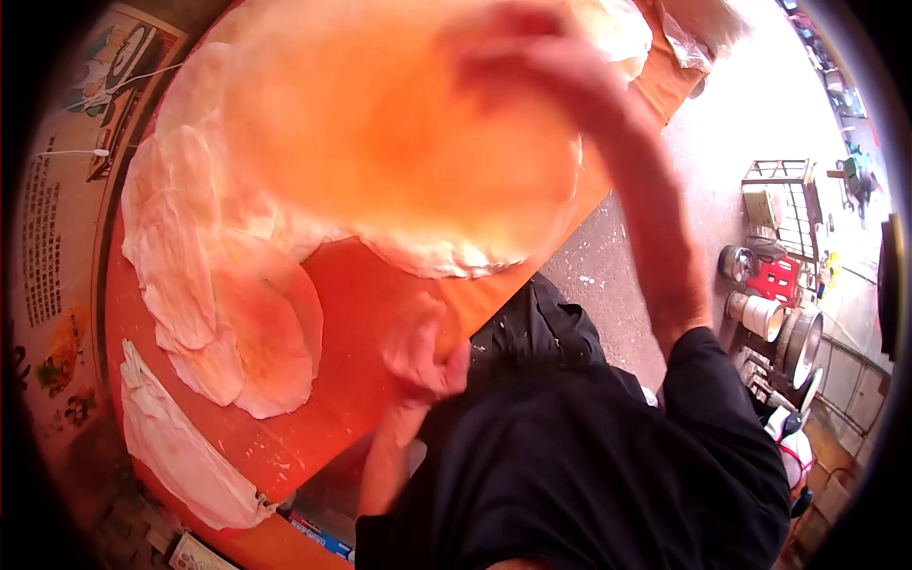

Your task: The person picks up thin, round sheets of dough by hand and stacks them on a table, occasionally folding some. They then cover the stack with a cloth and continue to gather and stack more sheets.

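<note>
R hand (532, 66) pinches top rim of big thin translucent round sheet (399, 142), raised over round orange table (318, 423). L hand (423, 351) lies slack, empty, at table's near edge. I judge mid-lift; next needs flat, gentle carry w/o tearing.

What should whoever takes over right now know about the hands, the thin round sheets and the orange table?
Right hand: raised and blurred, apparently gripping the top edge of the large thin sheet, which hangs lifted over the orange table.
Left hand: low at the table's near edge, fingers curled; grip unclear.
Done: several smaller sheets lie overlapping along the table's left side, and a white cloth-like piece lies at its lower-left rim.
Left: the lifted sheet is not yet laid down; bare table shows beneath it.
</note>
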`<state>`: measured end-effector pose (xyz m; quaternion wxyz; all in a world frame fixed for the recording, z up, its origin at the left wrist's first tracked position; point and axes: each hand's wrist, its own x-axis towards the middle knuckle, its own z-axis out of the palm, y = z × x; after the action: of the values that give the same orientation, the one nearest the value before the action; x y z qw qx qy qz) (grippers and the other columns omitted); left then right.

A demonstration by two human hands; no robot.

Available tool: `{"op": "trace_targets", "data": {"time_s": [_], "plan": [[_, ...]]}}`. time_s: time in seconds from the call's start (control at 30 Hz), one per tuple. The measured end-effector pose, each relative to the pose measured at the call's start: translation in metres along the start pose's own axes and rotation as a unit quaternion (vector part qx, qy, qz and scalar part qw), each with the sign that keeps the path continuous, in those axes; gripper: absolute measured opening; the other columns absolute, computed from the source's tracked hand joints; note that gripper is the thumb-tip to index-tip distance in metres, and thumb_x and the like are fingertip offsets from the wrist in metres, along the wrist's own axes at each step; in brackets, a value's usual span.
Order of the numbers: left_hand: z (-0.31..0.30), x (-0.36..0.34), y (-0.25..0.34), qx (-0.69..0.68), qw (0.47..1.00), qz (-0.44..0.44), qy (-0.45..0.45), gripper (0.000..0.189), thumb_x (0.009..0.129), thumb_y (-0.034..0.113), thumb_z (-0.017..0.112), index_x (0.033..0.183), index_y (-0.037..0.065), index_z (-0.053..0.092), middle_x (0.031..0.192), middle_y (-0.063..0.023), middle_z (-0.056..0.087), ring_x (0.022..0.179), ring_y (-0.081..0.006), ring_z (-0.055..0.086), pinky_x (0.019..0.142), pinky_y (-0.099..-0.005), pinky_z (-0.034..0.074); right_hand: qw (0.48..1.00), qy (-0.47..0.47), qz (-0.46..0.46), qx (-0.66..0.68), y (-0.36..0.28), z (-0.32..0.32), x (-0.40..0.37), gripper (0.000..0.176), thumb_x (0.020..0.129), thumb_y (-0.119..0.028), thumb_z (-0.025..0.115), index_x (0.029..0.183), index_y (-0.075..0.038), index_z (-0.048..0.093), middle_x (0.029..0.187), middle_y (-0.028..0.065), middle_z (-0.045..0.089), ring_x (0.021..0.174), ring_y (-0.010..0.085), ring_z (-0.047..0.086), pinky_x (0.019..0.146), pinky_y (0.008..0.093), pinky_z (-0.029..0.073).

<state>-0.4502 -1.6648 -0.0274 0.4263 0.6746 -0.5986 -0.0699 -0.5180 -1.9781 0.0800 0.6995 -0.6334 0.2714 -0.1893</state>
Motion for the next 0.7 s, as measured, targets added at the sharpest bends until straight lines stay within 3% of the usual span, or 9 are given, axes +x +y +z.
{"op": "trace_targets", "data": {"time_s": [0.07, 0.2, 0.27, 0.33, 0.43, 0.5, 0.57, 0.63, 0.7], "plan": [[0.008, 0.006, -0.023, 0.07, 0.997, -0.036, 0.001, 0.032, 0.083, 0.015, 0.068, 0.107, -0.004, 0.06, 0.104, -0.0211, 0.063, 0.093, -0.0413, 0.063, 0.08, -0.0457, 0.053, 0.984, 0.122, -0.125, 0.023, -0.015, -0.046, 0.002, 0.023, 0.082, -0.021, 0.076, 0.089, -0.002, 0.067, 0.072, 0.0041, 0.067, 0.061, 0.0129, 0.065, 0.058, 0.0267, 0.053], [0.02, 0.015, -0.072, 0.124, 0.988, -0.092, -0.018, 0.033, 0.078, 0.01, 0.071, 0.107, -0.001, 0.061, 0.11, -0.0194, 0.061, 0.102, -0.0401, 0.059, 0.087, -0.0456, 0.05, 0.949, 0.295, -0.049, -0.102, 0.051, -0.167, 0.009, 0.032, 0.086, -0.026, 0.073, 0.107, -0.004, 0.065, 0.091, 0.0048, 0.069, 0.071, 0.0121, 0.064, 0.059, 0.0232, 0.051], [0.024, 0.026, -0.092, 0.15, 0.985, -0.079, -0.021, 0.036, 0.076, 0.01, 0.072, 0.109, 0.0, 0.06, 0.115, -0.0189, 0.059, 0.107, -0.0401, 0.056, 0.091, -0.0458, 0.048, 0.946, 0.288, 0.08, -0.128, 0.08, -0.165, -0.017, 0.039, 0.087, -0.033, 0.072, 0.112, -0.006, 0.061, 0.094, 0.0015, 0.067, 0.074, 0.0096, 0.062, 0.06, 0.0218, 0.048], [0.027, 0.043, -0.105, 0.183, 0.98, -0.066, -0.032, 0.039, 0.076, 0.013, 0.072, 0.111, 0.0, 0.06, 0.117, -0.0194, 0.057, 0.11, -0.0404, 0.054, 0.094, -0.047, 0.046, 0.948, 0.272, 0.077, -0.143, 0.131, -0.152, -0.049, 0.049, 0.081, -0.035, 0.077, 0.112, 0.001, 0.063, 0.076, 0.002, 0.061, 0.062, 0.011, 0.054, 0.057, 0.0236, 0.049], [0.029, 0.05, -0.126, 0.219, 0.974, -0.032, -0.053, 0.043, 0.076, 0.018, 0.074, 0.114, 0.002, 0.059, 0.117, -0.0193, 0.057, 0.111, -0.0405, 0.053, 0.095, -0.0485, 0.044, 0.933, 0.238, 0.254, -0.094, 0.172, -0.104, -0.078, 0.052, 0.084, -0.034, 0.075, 0.122, -0.003, 0.059, 0.092, 0.0024, 0.065, 0.074, 0.0104, 0.062, 0.059, 0.0241, 0.052], [0.031, 0.058, -0.146, 0.227, 0.971, -0.007, -0.073, 0.046, 0.077, 0.022, 0.074, 0.116, 0.002, 0.059, 0.116, -0.019, 0.058, 0.109, -0.0403, 0.053, 0.094, -0.0495, 0.044, 0.929, 0.261, 0.224, -0.134, 0.196, -0.091, -0.081, 0.056, 0.083, -0.034, 0.076, 0.125, -0.002, 0.057, 0.093, 0.0046, 0.066, 0.073, 0.0109, 0.063, 0.057, 0.0253, 0.052], [0.031, 0.062, -0.153, 0.237, 0.968, 0.03, -0.073, 0.048, 0.078, 0.026, 0.073, 0.117, 0.002, 0.059, 0.114, -0.0181, 0.058, 0.105, -0.0394, 0.054, 0.092, -0.0498, 0.044, 0.932, 0.28, 0.228, 0.009, 0.201, -0.095, -0.078, 0.034, 0.08, -0.036, 0.078, 0.088, -0.006, 0.062, 0.064, 0.0009, 0.056, 0.048, 0.0101, 0.052, 0.042, 0.0248, 0.045], [0.034, 0.067, -0.151, 0.221, 0.972, 0.029, -0.071, 0.045, 0.076, 0.024, 0.075, 0.114, 0.004, 0.06, 0.11, -0.0169, 0.058, 0.104, -0.0383, 0.053, 0.093, -0.0493, 0.044, 0.92, 0.255, 0.298, -0.006, 0.182, -0.088, -0.078, 0.038, 0.079, -0.041, 0.078, 0.089, -0.006, 0.064, 0.06, -0.0026, 0.05, 0.045, 0.0088, 0.047, 0.04, 0.0245, 0.038], [0.037, 0.069, -0.15, 0.219, 0.973, 0.013, -0.074, 0.045, 0.076, 0.023, 0.075, 0.114, 0.002, 0.06, 0.11, -0.0171, 0.058, 0.104, -0.0383, 0.053, 0.092, -0.0493, 0.043, 0.949, 0.204, 0.238, 0.025, 0.196, -0.082, -0.078, 0.035, 0.077, -0.039, 0.079, 0.081, -0.005, 0.069, 0.058, -0.002, 0.054, 0.045, 0.0076, 0.047, 0.04, 0.0258, 0.037]]}}
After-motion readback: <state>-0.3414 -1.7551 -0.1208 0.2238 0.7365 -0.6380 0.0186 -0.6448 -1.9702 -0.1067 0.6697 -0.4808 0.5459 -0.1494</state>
